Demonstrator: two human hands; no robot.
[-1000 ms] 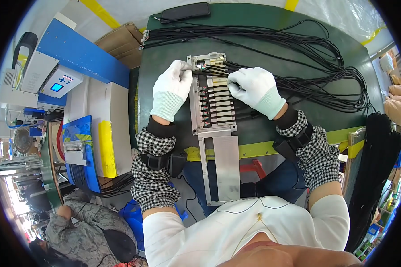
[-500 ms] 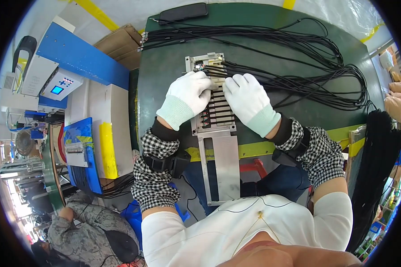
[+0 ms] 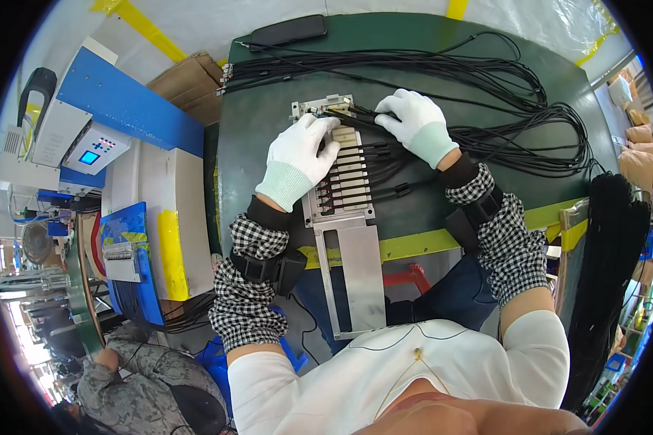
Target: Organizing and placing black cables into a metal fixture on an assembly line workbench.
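A metal fixture (image 3: 350, 217) lies on the green table, with a long flat plate (image 3: 363, 279) reaching past the near edge. Several black cables (image 3: 386, 161) sit side by side in its slots, their ends at the left. My white-gloved left hand (image 3: 301, 154) is bent over the fixture's upper left side, its fingertips pinched at cable ends; what lies between them is hidden. My gloved right hand (image 3: 415, 125), just right of the fixture's upper part, has thumb and fingers closed on a black cable (image 3: 367, 118). Small coloured wires (image 3: 329, 112) show at the top of the fixture.
A long bundle of black cables (image 3: 442, 61) loops across the far and right side of the table (image 3: 268, 138). A black case (image 3: 289, 31) lies at the far edge. A blue-and-white machine (image 3: 127, 101) stands left. More black cables (image 3: 608, 268) hang right. A seated person (image 3: 145, 377) is lower left.
My right hand has moved up and right, off the fixture's middle, and now grips a cable near the top. My left hand stays at the upper left side. The view has shifted slightly.
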